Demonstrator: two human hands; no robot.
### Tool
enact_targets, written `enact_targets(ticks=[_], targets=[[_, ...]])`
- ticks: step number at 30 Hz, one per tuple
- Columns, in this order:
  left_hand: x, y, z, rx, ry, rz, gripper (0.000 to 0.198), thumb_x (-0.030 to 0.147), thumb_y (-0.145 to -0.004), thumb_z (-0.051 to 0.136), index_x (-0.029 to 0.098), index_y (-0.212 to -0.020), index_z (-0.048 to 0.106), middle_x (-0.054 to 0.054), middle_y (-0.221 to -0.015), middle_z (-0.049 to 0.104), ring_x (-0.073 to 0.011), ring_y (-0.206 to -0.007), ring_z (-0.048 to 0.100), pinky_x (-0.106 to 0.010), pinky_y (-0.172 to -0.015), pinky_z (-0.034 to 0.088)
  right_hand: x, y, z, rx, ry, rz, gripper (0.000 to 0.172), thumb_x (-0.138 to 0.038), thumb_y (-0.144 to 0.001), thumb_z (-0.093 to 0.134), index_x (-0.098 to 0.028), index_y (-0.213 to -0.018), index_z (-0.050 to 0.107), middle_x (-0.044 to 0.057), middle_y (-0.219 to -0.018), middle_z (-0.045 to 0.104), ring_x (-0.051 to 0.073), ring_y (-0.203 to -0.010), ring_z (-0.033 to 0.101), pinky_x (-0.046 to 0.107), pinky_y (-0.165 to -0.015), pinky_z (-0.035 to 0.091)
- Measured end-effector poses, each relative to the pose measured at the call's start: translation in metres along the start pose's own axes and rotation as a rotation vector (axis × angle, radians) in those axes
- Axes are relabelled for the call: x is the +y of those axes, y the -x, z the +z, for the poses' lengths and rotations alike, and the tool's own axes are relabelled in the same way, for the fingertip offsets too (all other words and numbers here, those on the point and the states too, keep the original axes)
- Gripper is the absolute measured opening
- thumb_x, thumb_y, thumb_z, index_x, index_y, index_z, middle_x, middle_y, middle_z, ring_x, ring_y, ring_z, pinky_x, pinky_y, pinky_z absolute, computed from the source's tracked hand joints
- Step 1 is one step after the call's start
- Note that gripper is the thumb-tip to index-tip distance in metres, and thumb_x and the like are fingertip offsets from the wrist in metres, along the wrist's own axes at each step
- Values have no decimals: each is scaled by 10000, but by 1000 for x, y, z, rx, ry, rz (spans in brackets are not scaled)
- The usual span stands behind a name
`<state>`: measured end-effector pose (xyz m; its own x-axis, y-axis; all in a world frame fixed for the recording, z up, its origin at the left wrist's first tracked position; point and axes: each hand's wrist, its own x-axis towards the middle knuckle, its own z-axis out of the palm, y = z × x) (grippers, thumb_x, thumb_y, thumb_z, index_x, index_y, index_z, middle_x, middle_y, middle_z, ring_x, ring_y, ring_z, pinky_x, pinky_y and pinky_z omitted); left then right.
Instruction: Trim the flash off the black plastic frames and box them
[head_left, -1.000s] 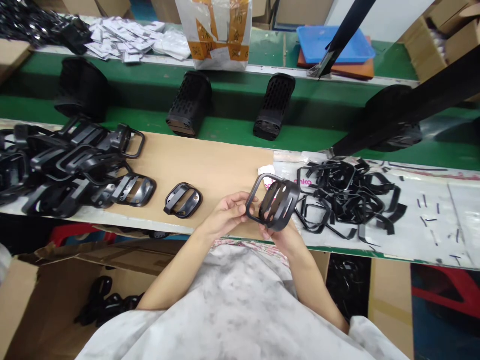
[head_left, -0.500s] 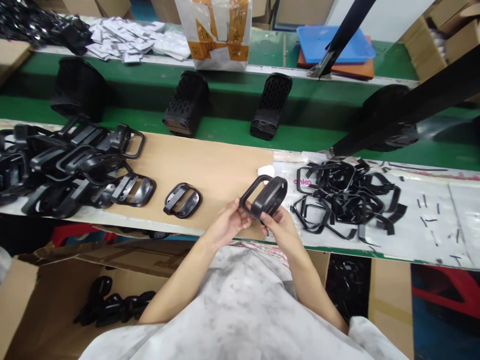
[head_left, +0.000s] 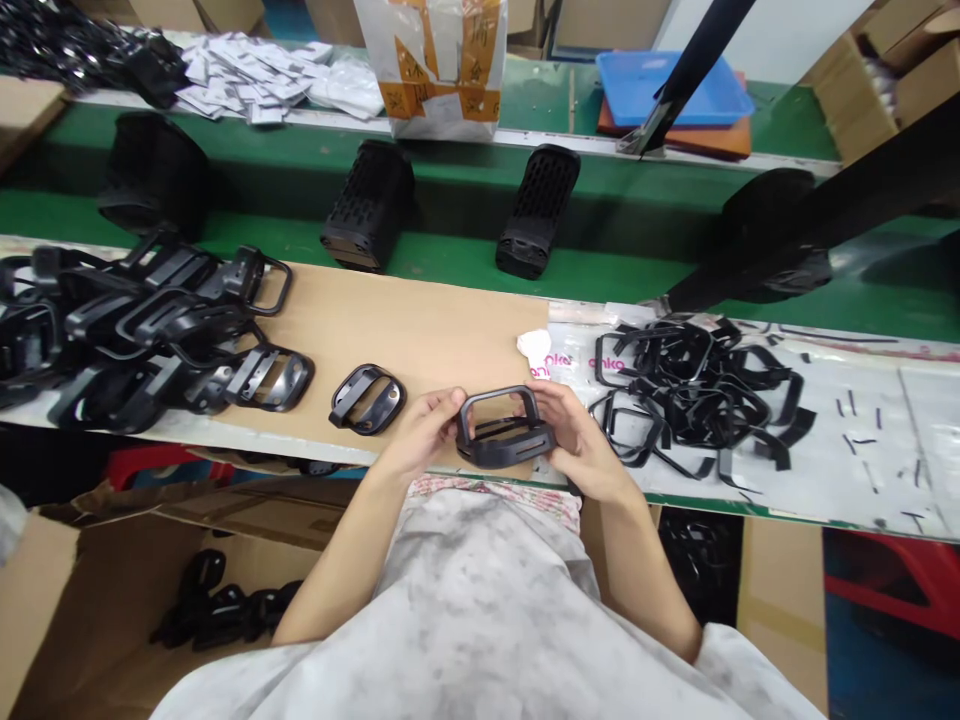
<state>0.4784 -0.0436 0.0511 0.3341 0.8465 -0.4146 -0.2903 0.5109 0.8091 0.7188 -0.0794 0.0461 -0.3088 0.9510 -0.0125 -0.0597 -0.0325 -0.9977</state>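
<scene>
Between my two hands is a black plastic frame, its open loop facing up, just above the front edge of the brown board. My left hand pinches its left end, and my right hand grips its right end. To the left, a similar black frame lies alone on the board. Farther left is a pile of such black frames. Right of my right hand, thin black strips and loops lie tangled on white sheeting.
Black perforated housings stand on the green conveyor behind the board. A dark slanted post crosses at the right. Beneath the table's left side, an open carton holds black parts. A small white piece lies behind my hands.
The held frame has turned from tilted to nearly level and come slightly toward me. My left hand has shifted left to its end; my right hand has moved to the right end.
</scene>
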Motion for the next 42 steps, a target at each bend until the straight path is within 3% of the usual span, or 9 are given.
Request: enact_targets(ticks=[4,7,9,12,14,23,28,33,42], targets=[[0,-10,-1,121,-26,81,588,712,-796,805,161,-706,620,0,-663,615,-104,-578,492,-235,-555,372,-4,-2,2,-128,91,49,783,-324,-952,742,-336,-1646,380,89,-1691,443,302,-1556,443,485,-1275,386],[-4,-15,-3,172,24,115,550,666,-847,778,176,-674,596,6,-630,594,-125,-602,531,-248,-621,436,1,-2,12,-143,125,110,839,-387,-960,764,-325,-1672,324,116,-1712,413,303,-1519,494,502,-1255,415],[-7,-15,-7,131,39,93,531,620,-867,770,183,-634,577,10,-570,559,-136,-579,547,-257,-622,444,5,-1,18,-157,137,139,732,-418,-974,749,-309,-1616,416,121,-1643,508,295,-1446,569,502,-1221,455],[-12,-11,-11,21,-49,0,511,575,-888,744,179,-605,591,-8,-529,566,-139,-514,532,-265,-553,398,12,-2,24,-27,209,104,347,-430,-1027,664,-279,-1339,669,100,-1430,680,281,-1359,628,487,-1176,493],[-17,-10,-9,-19,-114,-47,494,575,-882,743,169,-627,625,-18,-537,593,-137,-504,520,-267,-541,379,16,-4,28,56,278,55,246,-410,-1031,658,-277,-1226,729,89,-1351,719,274,-1319,648,468,-1159,503],[-40,-9,8,-7,0,7,452,558,-910,728,138,-746,692,-37,-719,674,-169,-711,607,-269,-725,474,34,-7,40,179,399,11,267,-394,-1077,584,-280,-1241,761,66,-1176,798,235,-1070,753,379,-995,567],[-49,1,10,65,117,5,426,542,-816,840,144,-763,697,-7,-717,657,-146,-683,591,-239,-656,466,36,-8,36,219,391,41,280,-443,-1059,603,-265,-1163,791,76,-1093,821,257,-993,775,383,-924,596],[-59,5,12,18,40,-13,508,644,-874,730,168,-705,672,-7,-578,620,-166,-508,565,-285,-531,459,31,-8,41,185,407,-3,285,-414,-1067,580,-273,-1153,813,70,-1074,832,260,-958,785,387,-914,602],[-37,13,20,-55,-104,12,501,643,-911,709,185,-723,631,0,-629,624,-159,-566,562,-273,-562,415,17,6,44,381,389,-12,295,-444,-1022,646,-254,-931,852,28,-683,739,254,-709,740,352,-715,589]])
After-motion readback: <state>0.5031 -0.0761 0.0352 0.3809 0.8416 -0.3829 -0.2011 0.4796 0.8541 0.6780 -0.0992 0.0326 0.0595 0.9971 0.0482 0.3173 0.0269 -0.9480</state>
